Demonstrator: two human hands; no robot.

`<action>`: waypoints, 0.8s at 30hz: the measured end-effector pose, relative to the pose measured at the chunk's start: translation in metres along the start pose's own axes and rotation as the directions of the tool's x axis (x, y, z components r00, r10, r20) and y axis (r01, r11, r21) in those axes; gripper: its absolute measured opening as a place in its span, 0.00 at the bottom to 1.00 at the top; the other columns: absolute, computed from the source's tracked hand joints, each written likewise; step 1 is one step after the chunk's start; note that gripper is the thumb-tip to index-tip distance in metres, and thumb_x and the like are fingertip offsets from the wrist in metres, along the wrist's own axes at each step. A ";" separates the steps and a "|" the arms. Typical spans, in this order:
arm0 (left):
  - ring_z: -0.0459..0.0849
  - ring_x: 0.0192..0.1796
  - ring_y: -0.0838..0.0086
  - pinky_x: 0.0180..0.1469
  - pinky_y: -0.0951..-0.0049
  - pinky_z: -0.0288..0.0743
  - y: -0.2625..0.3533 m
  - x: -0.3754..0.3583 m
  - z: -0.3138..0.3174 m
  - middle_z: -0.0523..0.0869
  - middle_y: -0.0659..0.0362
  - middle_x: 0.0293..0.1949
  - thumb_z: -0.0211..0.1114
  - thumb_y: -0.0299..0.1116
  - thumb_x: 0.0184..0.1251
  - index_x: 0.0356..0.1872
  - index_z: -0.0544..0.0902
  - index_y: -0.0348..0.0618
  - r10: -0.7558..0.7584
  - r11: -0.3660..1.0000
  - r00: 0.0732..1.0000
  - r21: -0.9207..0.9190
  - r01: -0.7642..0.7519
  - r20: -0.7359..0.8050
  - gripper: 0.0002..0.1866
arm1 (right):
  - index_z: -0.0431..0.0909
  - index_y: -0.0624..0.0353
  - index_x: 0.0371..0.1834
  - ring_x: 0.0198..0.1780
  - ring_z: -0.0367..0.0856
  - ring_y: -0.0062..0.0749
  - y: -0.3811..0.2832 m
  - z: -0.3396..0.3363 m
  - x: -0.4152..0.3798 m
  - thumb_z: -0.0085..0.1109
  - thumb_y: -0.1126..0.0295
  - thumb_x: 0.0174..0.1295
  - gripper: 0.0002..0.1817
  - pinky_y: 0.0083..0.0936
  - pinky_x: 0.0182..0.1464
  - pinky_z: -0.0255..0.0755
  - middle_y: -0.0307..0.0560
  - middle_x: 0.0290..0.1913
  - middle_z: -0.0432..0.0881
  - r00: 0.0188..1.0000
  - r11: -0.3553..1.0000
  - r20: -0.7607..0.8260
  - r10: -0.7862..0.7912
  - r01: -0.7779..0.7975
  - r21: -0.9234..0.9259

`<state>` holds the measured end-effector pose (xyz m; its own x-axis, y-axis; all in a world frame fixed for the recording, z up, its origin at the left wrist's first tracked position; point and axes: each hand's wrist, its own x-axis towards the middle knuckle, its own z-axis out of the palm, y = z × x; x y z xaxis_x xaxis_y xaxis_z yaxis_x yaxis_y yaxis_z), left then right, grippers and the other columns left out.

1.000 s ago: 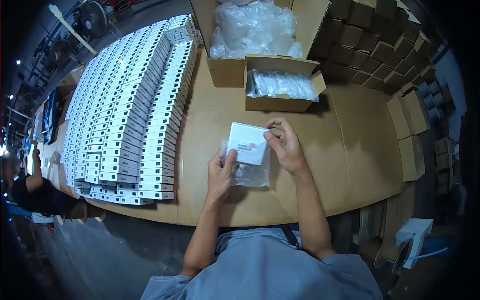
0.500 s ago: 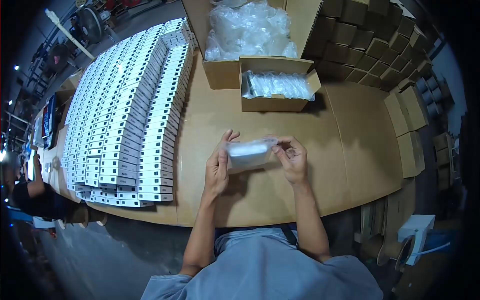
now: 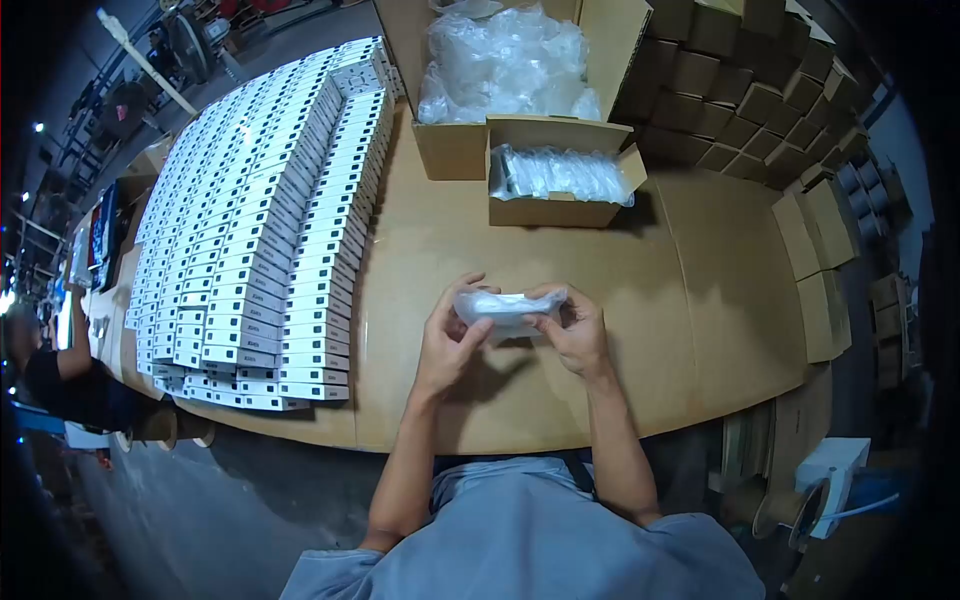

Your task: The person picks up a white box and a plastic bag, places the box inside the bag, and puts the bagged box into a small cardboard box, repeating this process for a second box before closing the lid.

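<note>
A white item in clear plastic wrap (image 3: 508, 308) is held up over the cardboard-covered table, gripped at both ends. My left hand (image 3: 452, 338) pinches its left end, thumb on the near side. On the right end, my right hand (image 3: 578, 333) closes with thumb and fingers on the wrap. Beyond the hands stands a small open carton (image 3: 555, 212) holding a row of wrapped packets (image 3: 565, 172). Just behind it is a larger open box (image 3: 455, 150) filled with crumpled clear plastic bags (image 3: 510, 60).
Many small white boxes (image 3: 250, 230) are stacked in long rows on the table's left. Brown cartons (image 3: 745, 100) are piled at the back right. Flattened cardboard (image 3: 815, 270) lies along the right edge. A co-worker (image 3: 75, 375) is at the far left.
Both thumbs have moved onto the near side of the wrapped item, and the right end of the wrap is now folded in closer. The view has shifted slightly.
</note>
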<state>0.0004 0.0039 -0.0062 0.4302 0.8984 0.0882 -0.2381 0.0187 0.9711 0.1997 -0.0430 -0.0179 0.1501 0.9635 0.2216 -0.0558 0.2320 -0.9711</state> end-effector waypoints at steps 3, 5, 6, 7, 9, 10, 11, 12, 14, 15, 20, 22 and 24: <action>0.84 0.56 0.72 0.61 0.70 0.79 -0.016 -0.002 -0.001 0.85 0.55 0.54 0.62 0.32 0.81 0.65 0.78 0.35 -0.016 1.000 1.000 -0.005 0.016 -0.027 0.18 | 0.87 0.62 0.47 0.50 0.83 0.22 -0.007 0.002 0.001 0.72 0.79 0.64 0.10 0.24 0.54 0.78 0.41 0.50 0.89 1.000 1.000 0.020 0.021 -0.020 -0.018; 0.86 0.51 0.74 0.57 0.73 0.80 -0.020 -0.004 0.000 0.88 0.58 0.49 0.63 0.32 0.80 0.59 0.83 0.35 -0.143 0.982 0.988 -0.130 0.134 -0.059 0.14 | 0.87 0.64 0.46 0.51 0.84 0.23 -0.007 0.002 0.000 0.70 0.77 0.66 0.08 0.23 0.55 0.78 0.43 0.50 0.90 1.000 0.995 0.027 0.016 -0.014 -0.095; 0.85 0.47 0.78 0.52 0.75 0.80 -0.011 -0.005 0.007 0.89 0.61 0.44 0.61 0.33 0.82 0.53 0.87 0.35 -0.143 0.987 0.981 -0.089 0.132 -0.134 0.13 | 0.87 0.64 0.46 0.51 0.84 0.23 -0.008 0.002 0.000 0.70 0.76 0.67 0.07 0.23 0.55 0.78 0.43 0.50 0.90 0.999 0.991 0.030 0.012 -0.008 -0.134; 0.85 0.46 0.79 0.50 0.76 0.79 -0.013 -0.005 0.006 0.89 0.61 0.43 0.61 0.34 0.82 0.52 0.87 0.35 -0.127 0.990 0.980 -0.073 0.117 -0.156 0.13 | 0.87 0.65 0.46 0.51 0.85 0.24 -0.010 0.002 -0.001 0.69 0.75 0.68 0.07 0.23 0.56 0.78 0.44 0.49 0.90 0.996 0.991 0.024 0.081 -0.078 -0.111; 0.84 0.43 0.81 0.47 0.77 0.79 -0.017 -0.002 0.005 0.89 0.62 0.41 0.60 0.36 0.83 0.51 0.88 0.34 -0.094 0.995 0.976 -0.039 0.088 -0.194 0.15 | 0.87 0.67 0.46 0.50 0.86 0.26 -0.016 0.003 -0.002 0.67 0.71 0.71 0.09 0.23 0.56 0.79 0.46 0.47 0.90 0.976 0.974 0.012 0.217 -0.215 -0.064; 0.85 0.43 0.80 0.47 0.74 0.81 -0.017 -0.001 0.007 0.89 0.62 0.41 0.59 0.37 0.83 0.50 0.87 0.35 -0.105 0.994 0.975 -0.038 0.100 -0.194 0.15 | 0.87 0.68 0.46 0.51 0.86 0.27 -0.013 0.002 -0.003 0.67 0.70 0.72 0.10 0.24 0.58 0.78 0.48 0.50 0.90 0.970 0.969 -0.018 0.242 -0.242 -0.044; 0.86 0.43 0.79 0.48 0.72 0.84 -0.015 -0.002 0.009 0.89 0.61 0.41 0.59 0.39 0.84 0.49 0.87 0.35 -0.118 0.993 0.973 -0.037 0.113 -0.196 0.16 | 0.86 0.69 0.46 0.52 0.86 0.29 -0.007 -0.001 -0.005 0.66 0.69 0.73 0.11 0.25 0.59 0.78 0.50 0.52 0.89 0.962 0.963 -0.046 0.269 -0.270 -0.021; 0.87 0.43 0.78 0.48 0.70 0.87 -0.014 -0.002 0.011 0.88 0.61 0.40 0.58 0.40 0.84 0.48 0.87 0.35 -0.131 0.991 0.972 -0.036 0.126 -0.198 0.17 | 0.86 0.69 0.47 0.54 0.86 0.30 -0.011 0.002 -0.003 0.65 0.68 0.73 0.12 0.25 0.60 0.78 0.51 0.55 0.88 0.953 0.955 -0.074 0.295 -0.296 0.002; 0.87 0.42 0.78 0.45 0.70 0.88 -0.018 0.001 0.011 0.88 0.61 0.41 0.58 0.40 0.84 0.48 0.87 0.35 -0.130 0.991 0.959 -0.031 0.127 -0.250 0.17 | 0.86 0.70 0.48 0.57 0.84 0.34 -0.025 0.014 -0.002 0.64 0.69 0.73 0.12 0.28 0.62 0.76 0.53 0.61 0.84 0.976 0.986 -0.189 0.104 -0.076 0.150; 0.87 0.41 0.78 0.44 0.70 0.88 -0.017 0.003 0.011 0.88 0.61 0.41 0.57 0.40 0.84 0.48 0.87 0.35 -0.129 0.992 0.952 -0.029 0.126 -0.278 0.18 | 0.87 0.68 0.50 0.60 0.83 0.38 -0.028 0.015 -0.002 0.65 0.71 0.72 0.11 0.31 0.65 0.75 0.54 0.66 0.80 0.980 0.979 -0.198 0.017 0.024 0.203; 0.88 0.41 0.78 0.44 0.70 0.88 -0.012 0.003 0.013 0.89 0.59 0.41 0.58 0.42 0.84 0.50 0.87 0.34 -0.127 0.992 0.949 -0.011 0.129 -0.290 0.19 | 0.88 0.57 0.55 0.60 0.84 0.41 -0.028 0.002 -0.004 0.72 0.79 0.59 0.19 0.34 0.66 0.74 0.55 0.63 0.84 0.982 0.959 0.119 -0.147 0.170 -0.225; 0.88 0.41 0.77 0.44 0.70 0.87 -0.011 0.002 0.016 0.89 0.59 0.41 0.58 0.43 0.84 0.50 0.87 0.34 -0.137 0.990 0.954 -0.063 0.124 -0.265 0.20 | 0.88 0.58 0.56 0.55 0.87 0.37 -0.024 -0.002 -0.005 0.73 0.80 0.58 0.20 0.33 0.63 0.76 0.53 0.56 0.88 0.991 0.959 0.135 0.005 0.033 -0.280; 0.88 0.41 0.76 0.44 0.71 0.87 -0.007 -0.001 0.019 0.89 0.58 0.40 0.57 0.43 0.84 0.50 0.87 0.33 -0.168 0.979 0.956 -0.157 0.132 -0.241 0.20 | 0.87 0.58 0.58 0.47 0.90 0.31 -0.030 -0.001 -0.004 0.74 0.79 0.58 0.22 0.29 0.57 0.81 0.50 0.47 0.92 0.988 0.956 0.122 0.100 -0.062 -0.286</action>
<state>0.0181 -0.0054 -0.0091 0.2411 0.9614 -0.1322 -0.3127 0.2059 0.9273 0.2017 -0.0538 0.0100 0.0225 0.9909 0.1325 0.2195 0.1244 -0.9677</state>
